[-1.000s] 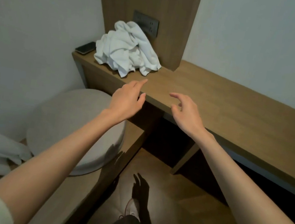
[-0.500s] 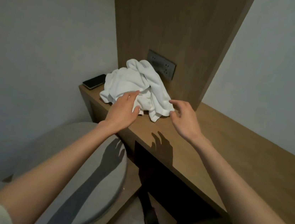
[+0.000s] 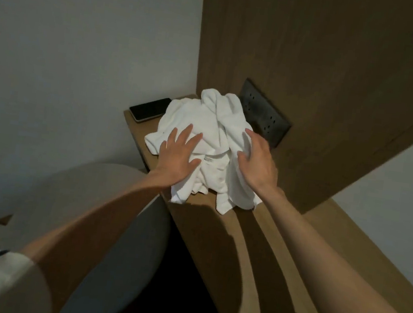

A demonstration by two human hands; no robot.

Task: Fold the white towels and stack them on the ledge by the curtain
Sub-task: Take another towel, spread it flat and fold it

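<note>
Wooden counter (image 3: 229, 237) in a dim corner is carrying the crumpled white towels (image 3: 210, 136) as the left hand (image 3: 178, 156) and right hand (image 3: 258, 162) are pressing flat-fingered on the soft, light heap, likely easiest gathered by its loose edges.

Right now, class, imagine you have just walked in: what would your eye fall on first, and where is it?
The crumpled heap of white towels stands out on the dark wooden ledge, in the corner beside a grey socket panel. The left hand lies flat on its front and the right hand rests on its right side. A black phone lies left of the heap, by the wall.
</note>
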